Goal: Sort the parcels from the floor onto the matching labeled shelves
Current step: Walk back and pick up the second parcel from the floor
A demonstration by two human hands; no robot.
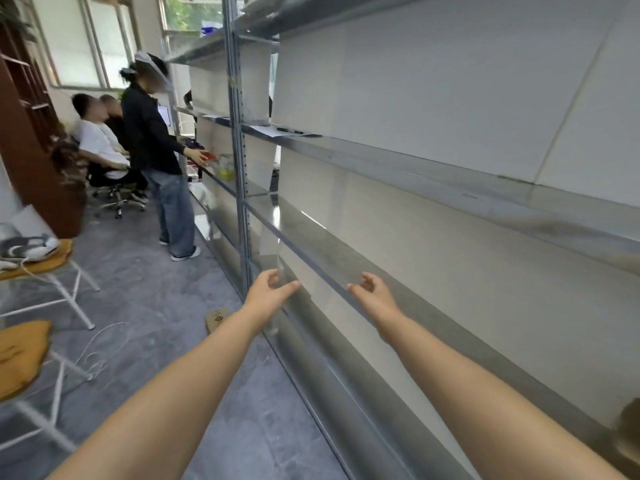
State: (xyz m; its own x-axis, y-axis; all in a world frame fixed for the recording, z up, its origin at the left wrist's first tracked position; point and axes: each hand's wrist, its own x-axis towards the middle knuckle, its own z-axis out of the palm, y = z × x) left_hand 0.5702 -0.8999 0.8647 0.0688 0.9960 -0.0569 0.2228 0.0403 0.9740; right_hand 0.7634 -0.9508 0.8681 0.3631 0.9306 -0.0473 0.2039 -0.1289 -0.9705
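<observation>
Both my arms reach forward toward a metal shelf rack (398, 188) on the right. My left hand (272, 292) hangs in front of the rack's lower shelf edge, fingers loosely curled, holding nothing. My right hand (372, 292) is just over the same shelf edge (311, 258), fingers relaxed and empty. The shelves near my hands are bare. One flat brown parcel (216, 320) lies on the grey floor beside the rack's foot, below and left of my left hand. No shelf label is readable.
A paper sheet and a black pen (289, 130) lie on the upper shelf. A person in black (156, 147) stands at the rack further down the aisle; two people sit behind. White chairs with orange cushions (24, 355) stand at left, a white cable (104, 348) on the floor.
</observation>
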